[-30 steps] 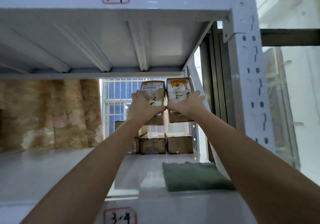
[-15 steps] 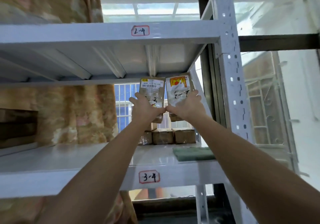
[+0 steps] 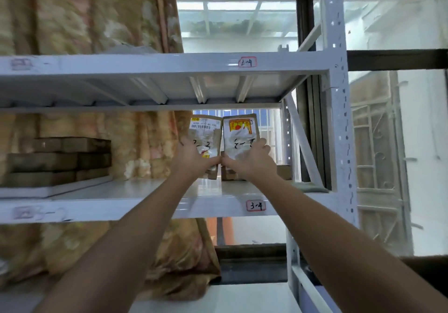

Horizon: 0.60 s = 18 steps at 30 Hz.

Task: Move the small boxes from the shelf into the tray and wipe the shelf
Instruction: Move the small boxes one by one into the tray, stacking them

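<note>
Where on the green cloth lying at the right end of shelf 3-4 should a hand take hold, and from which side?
Pinch the green cloth at its near front edge, coming from the open front of the shelf. It lies flat, mostly hidden behind the right forearm, and the upright post probably blocks the right side.

Two small boxes held side by side, touching, above shelf (image 3: pixel 145 209) marked 3-4, under upper shelf (image 3: pixel 169 65) marked 2-4. Left hand (image 3: pixel 194 158) on left box (image 3: pixel 206 130); right hand (image 3: pixel 249 160) on right box (image 3: pixel 240 130). More boxes (image 3: pixel 283 172) on shelf behind hands, near back edge. Cloth (image 3: pixel 308 187) on shelf, right of hands, beside upright post (image 3: pixel 339 118). Stacked boxes (image 3: pixel 60 160) far left on same shelf. Curtain (image 3: pixel 84 12) behind rack at left, window (image 3: pixel 237 19) behind at centre.
</note>
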Tool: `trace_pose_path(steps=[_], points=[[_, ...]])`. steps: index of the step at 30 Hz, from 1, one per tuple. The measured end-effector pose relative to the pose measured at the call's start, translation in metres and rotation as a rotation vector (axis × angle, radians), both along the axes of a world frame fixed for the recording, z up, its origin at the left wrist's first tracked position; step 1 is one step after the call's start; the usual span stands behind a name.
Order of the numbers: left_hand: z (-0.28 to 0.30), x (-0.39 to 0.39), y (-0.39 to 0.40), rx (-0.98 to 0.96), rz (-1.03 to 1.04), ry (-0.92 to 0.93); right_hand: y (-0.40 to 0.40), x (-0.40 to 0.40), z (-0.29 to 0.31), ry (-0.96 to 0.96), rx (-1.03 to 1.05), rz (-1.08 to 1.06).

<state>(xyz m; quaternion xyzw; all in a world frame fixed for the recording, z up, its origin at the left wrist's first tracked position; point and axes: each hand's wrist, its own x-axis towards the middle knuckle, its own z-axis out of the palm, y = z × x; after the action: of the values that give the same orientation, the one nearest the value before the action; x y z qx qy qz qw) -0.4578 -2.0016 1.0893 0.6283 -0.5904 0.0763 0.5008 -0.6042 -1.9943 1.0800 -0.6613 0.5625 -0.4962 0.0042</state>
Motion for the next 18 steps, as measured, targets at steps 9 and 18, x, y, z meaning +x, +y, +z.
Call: trace_pose_path(steps=[9, 18], points=[[-0.013, 0.076, 0.068, 0.001, 0.096, 0.098, 0.032, 0.076, 0.012, 0.023, 0.010, 0.200], [-0.005, 0.194, 0.156, 0.095, 0.459, -0.013, 0.063, 0.202, -0.010, -0.032, 0.158, 0.521]])
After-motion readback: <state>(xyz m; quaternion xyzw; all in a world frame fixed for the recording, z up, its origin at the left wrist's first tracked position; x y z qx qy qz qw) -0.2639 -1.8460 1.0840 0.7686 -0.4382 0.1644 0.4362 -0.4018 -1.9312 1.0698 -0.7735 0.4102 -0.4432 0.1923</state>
